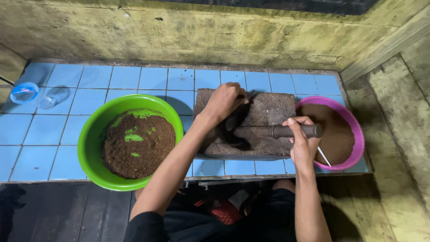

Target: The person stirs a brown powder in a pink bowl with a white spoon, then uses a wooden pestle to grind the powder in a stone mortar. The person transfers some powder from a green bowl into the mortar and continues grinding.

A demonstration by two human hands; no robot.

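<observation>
Head view: on the blue-tiled table a flat grinding stone lies between a green bowl of brown powder and a pink bowl. The right hand clenches the stone roller lying across the slab, fingers wrapped around it; the left hand curls on the slab's far-left part, its grip unclear.

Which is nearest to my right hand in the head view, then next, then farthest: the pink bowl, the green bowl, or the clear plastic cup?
From the right hand:
1. Pink bowl, just to its right.
2. Green bowl, across to the left.
3. Clear plastic cup, far left on the tiles.
</observation>
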